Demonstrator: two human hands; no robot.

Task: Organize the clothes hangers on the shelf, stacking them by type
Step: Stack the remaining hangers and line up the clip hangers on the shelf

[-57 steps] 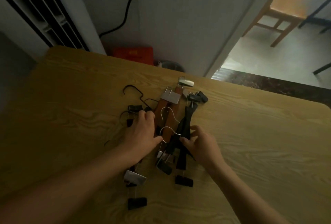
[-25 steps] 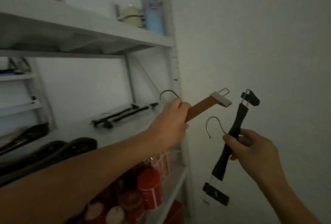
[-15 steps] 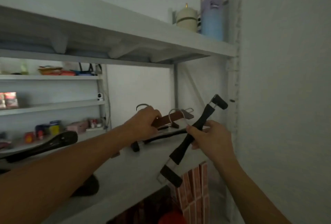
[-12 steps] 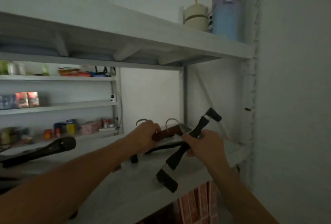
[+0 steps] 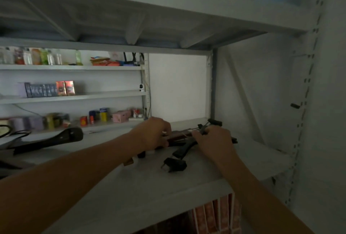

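Black clip hanger [image 5: 184, 148], one: lies on the white shelf [image 5: 142, 183], slanting from near front to far right, one black clip [image 5: 174, 164] at its near end and another [image 5: 215, 122] at its far end
Brown wooden hanger [image 5: 177, 136], one: lies flat on the same shelf just behind the black one, crossing under it; its near end [image 5: 128, 161] shows below the left wrist
Further dark hanger parts sit beneath these two; their number cannot be told
Left hand [image 5: 153, 133]: fingers curled over the wooden hanger, gripping it
Right hand [image 5: 213, 140]: fingers curled round the middle of the black clip hanger, holding it down on the shelf
Large black hangers [image 5: 56, 138], at least one, at the left end of the same shelf, well apart from the hands
Back shelves [image 5: 74, 94], three tiers, carrying small bottles, boxes and tins, blurred
Red cartons [image 5: 217, 215], several, upright beneath the shelf
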